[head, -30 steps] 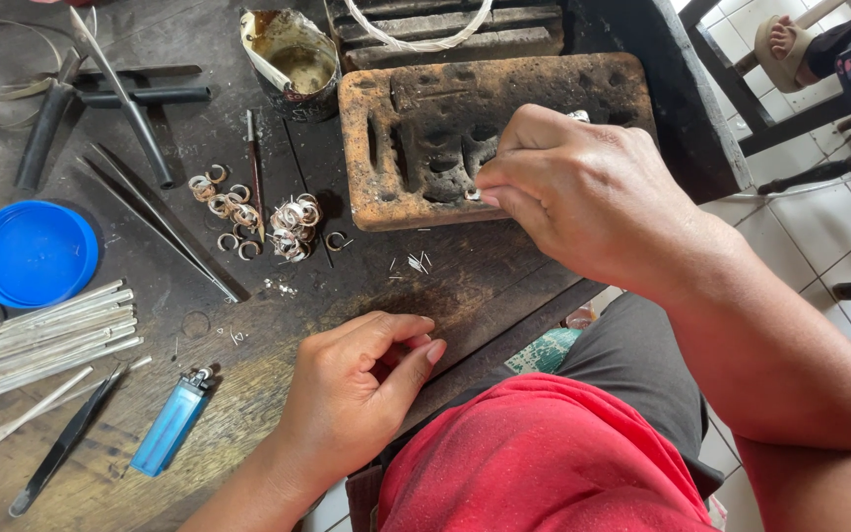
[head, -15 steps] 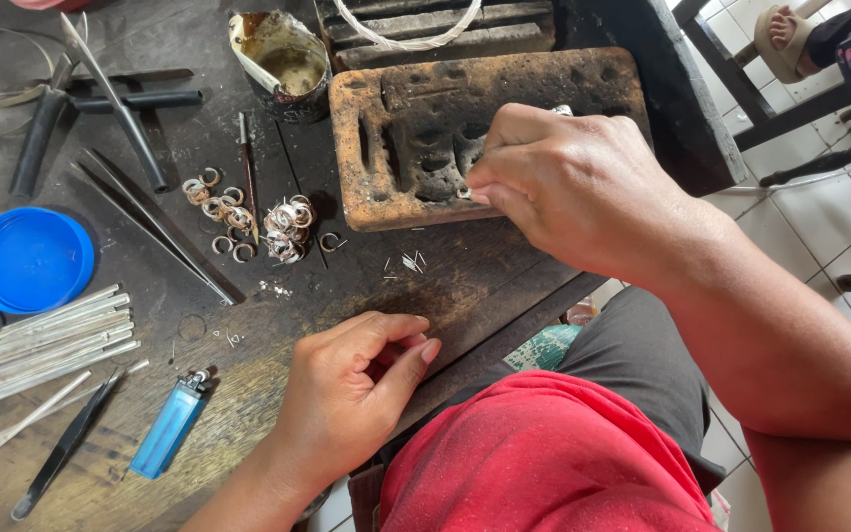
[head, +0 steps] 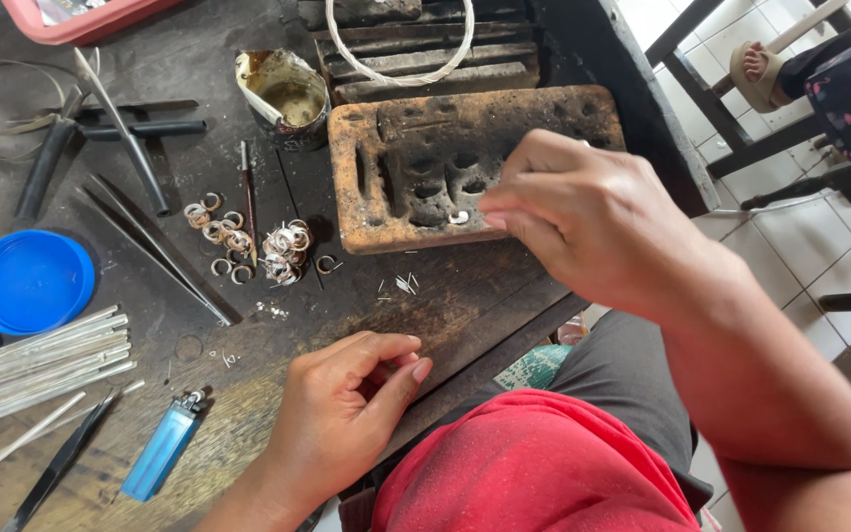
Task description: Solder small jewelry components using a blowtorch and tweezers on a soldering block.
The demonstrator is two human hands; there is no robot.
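My right hand (head: 593,222) hovers over a charred, pitted soldering block (head: 396,148) on the dark wooden bench. Its thumb and fingers are pinched together at the block's front edge. A tiny silver ring (head: 458,217) lies on the block just past the fingertips. Whether the pinch holds anything is hidden. My left hand (head: 342,414) rests on the bench's front edge with its fingers curled and the thumb against the forefinger. Nothing shows in it. A cluster of small silver rings (head: 283,246) lies left of the block.
Long tweezers (head: 155,246), black-handled tools (head: 120,128), a blue lid (head: 30,281), silver strips (head: 36,365) and a blue lighter (head: 162,448) lie on the bench's left side. A small stained cup (head: 286,91) stands behind the rings. Another person's sandalled foot (head: 760,64) is at top right.
My right hand has shifted slightly along the block's front edge, and the small ring now shows beyond its fingertips. My left hand has stayed in place.
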